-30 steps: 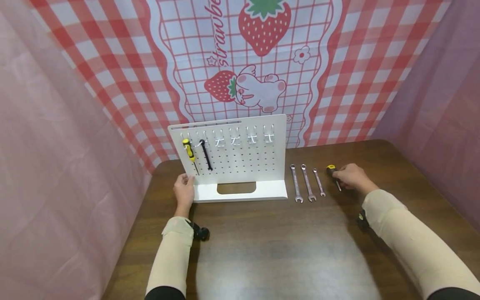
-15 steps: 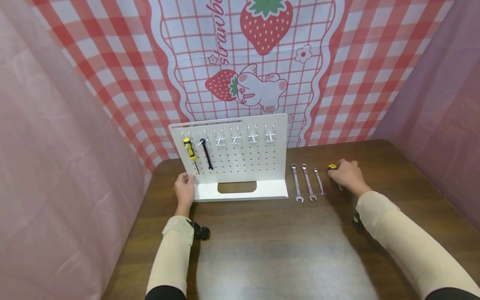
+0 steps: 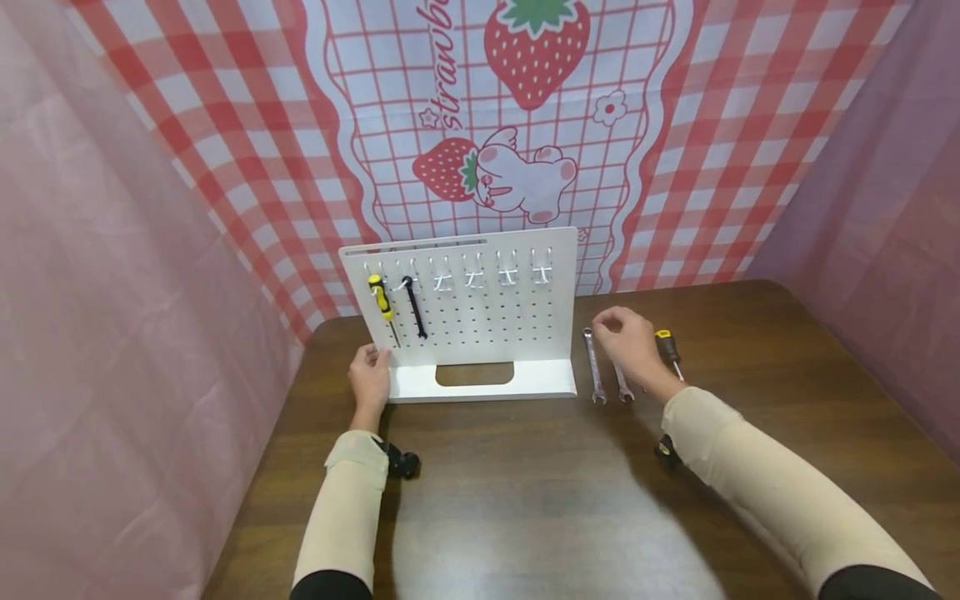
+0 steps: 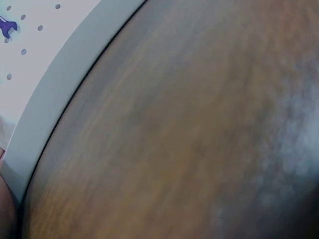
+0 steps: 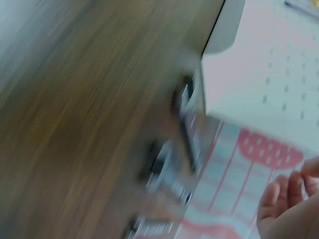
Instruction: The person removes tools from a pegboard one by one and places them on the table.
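My left hand grips the lower left edge of a white pegboard stand. Over the silver wrenches lying right of the board, my right hand hovers with fingers loosely bent, and nothing shows in it. The leftmost wrench is in plain sight; the hand covers much of the middle wrench and nearly all of the smallest. All three wrenches appear blurred in the right wrist view. A yellow-and-black screwdriver lies just right of that hand.
On the board hang a yellow-and-black screwdriver and a black wrench, beside several bare white hooks. Behind the brown table hangs a red-and-white strawberry cloth. Pink drapes flank both sides.
My right hand has left the screwdriver at the right and moved left over the wrenches. The screwdriver still lies on the table. My left hand stays at the board's edge.
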### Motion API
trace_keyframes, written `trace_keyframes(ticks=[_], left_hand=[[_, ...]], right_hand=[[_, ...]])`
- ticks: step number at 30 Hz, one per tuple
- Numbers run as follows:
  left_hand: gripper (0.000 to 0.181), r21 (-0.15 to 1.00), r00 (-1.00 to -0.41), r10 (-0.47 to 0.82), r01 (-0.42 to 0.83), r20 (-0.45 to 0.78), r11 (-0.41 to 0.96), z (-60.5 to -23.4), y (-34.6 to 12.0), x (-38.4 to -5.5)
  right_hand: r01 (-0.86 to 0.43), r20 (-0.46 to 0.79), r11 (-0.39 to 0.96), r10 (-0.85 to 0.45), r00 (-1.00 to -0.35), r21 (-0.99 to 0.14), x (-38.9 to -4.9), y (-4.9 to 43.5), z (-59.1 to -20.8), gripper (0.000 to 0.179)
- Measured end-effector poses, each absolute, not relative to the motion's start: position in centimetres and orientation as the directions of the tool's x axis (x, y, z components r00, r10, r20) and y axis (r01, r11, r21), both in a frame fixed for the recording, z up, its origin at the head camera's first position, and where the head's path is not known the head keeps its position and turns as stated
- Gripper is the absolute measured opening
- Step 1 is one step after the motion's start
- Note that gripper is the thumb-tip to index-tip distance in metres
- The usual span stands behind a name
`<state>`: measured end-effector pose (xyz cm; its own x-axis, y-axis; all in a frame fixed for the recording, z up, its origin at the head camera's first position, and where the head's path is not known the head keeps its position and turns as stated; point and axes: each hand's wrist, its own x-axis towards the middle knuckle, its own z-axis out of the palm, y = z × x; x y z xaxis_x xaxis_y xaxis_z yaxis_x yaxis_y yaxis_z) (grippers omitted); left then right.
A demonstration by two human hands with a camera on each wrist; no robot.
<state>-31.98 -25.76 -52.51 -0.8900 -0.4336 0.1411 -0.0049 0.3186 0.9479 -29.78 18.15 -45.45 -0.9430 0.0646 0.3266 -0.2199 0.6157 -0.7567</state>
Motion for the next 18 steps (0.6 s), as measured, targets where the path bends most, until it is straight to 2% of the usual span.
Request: trace_keyframes(ticks=[10, 18], left_hand=[[0.031, 0.951, -0.886, -0.444, -0.013, 0.133, 0.310, -52.7, -25.9, -31.8], [0.031, 0.950, -0.881, -0.445, 0.013, 0.158, 0.312, -52.7, -25.9, -32.2]], right_hand=[[-0.272, 0.291, 0.457, -0.028, -0.956, -0.847, -30.4, 9.4, -45.2, 0.010], [-0.271, 0.211, 0.301, -0.217, -0.953, -0.914, -31.2, 3.6, -44.4, 0.021]])
